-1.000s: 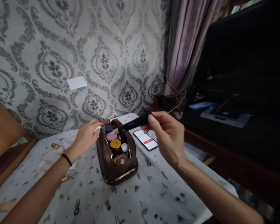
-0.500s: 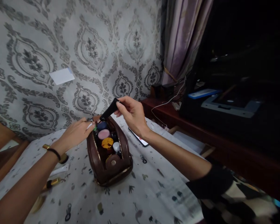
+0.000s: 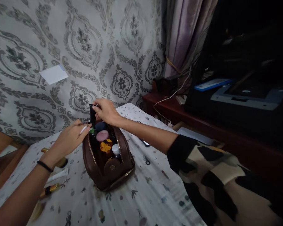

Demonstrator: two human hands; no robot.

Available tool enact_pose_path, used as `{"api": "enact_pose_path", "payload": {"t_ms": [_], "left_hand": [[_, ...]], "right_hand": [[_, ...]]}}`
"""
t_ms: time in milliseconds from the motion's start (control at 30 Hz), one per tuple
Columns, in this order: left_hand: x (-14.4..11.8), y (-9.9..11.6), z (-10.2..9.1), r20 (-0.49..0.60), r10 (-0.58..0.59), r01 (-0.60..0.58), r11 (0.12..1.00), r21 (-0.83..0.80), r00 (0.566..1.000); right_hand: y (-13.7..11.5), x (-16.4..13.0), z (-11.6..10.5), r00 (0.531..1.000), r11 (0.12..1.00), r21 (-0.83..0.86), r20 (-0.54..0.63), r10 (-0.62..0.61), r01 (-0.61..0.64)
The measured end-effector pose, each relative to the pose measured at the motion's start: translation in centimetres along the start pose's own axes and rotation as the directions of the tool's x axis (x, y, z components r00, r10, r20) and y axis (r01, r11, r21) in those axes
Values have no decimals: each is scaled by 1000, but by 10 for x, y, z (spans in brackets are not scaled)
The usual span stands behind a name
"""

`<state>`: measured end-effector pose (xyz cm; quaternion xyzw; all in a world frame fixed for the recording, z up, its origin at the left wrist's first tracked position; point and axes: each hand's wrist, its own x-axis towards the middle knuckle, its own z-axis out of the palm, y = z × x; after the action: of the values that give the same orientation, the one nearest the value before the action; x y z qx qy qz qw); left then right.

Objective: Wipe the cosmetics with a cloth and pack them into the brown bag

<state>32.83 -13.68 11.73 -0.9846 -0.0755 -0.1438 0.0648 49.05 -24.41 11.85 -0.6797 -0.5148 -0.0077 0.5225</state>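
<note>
A brown leather cosmetic bag point(image 3: 97, 180) stands unzipped on the patterned cloth. Inside it are a dark blue round item point(image 3: 100, 126), a pink round item point(image 3: 102, 135), an amber-coloured jar point(image 3: 106, 145), a white-capped bottle point(image 3: 116, 149) and a green-topped item point(image 3: 91, 130). My right hand point(image 3: 106, 110) pinches a black squeeze tube point(image 3: 92, 113) near its upper end, upright at the bag's far end; its lower tip is hidden. With fingers closed at the far left rim, my left hand point(image 3: 72, 135) holds the bag's edge. A small whitish thing shows at its fingers, too unclear to name.
Left of the bag lie a white tube point(image 3: 58, 175), a gold-and-black cosmetic item point(image 3: 49, 190) and a dark bottle point(image 3: 62, 162), partly behind my left wrist. A phone point(image 3: 145, 142) lies right, behind my right forearm. A dark red desk point(image 3: 165, 103) with a cable borders the right.
My right hand has moved left with the black tube, which has turned from slanted to nearly upright at the bag's far left corner. My left hand stays at the rim.
</note>
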Motion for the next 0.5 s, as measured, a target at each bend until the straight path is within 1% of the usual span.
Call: {"api": "enact_pose_path", "payload": {"t_ms": [133, 233, 300, 467, 500], "left_hand": [[0, -3, 3, -3, -5, 5, 1000, -14, 1000], [0, -3, 4, -4, -2, 2, 999, -48, 1000], [0, -2, 4, -10, -5, 4, 998, -65, 1000], [1, 0, 3, 20, -34, 36, 996, -86, 999], [1, 1, 3, 24, -41, 43, 995, -87, 999]], "right_hand": [[1, 15, 12, 992, 993, -103, 113, 60, -49], [1, 23, 19, 967, 978, -192, 219, 128, -86], [1, 27, 24, 948, 972, -219, 280, 150, -89], [2, 39, 39, 909, 957, -275, 369, 194, -93], [2, 41, 42, 910, 958, -272, 369, 190, -90]]}}
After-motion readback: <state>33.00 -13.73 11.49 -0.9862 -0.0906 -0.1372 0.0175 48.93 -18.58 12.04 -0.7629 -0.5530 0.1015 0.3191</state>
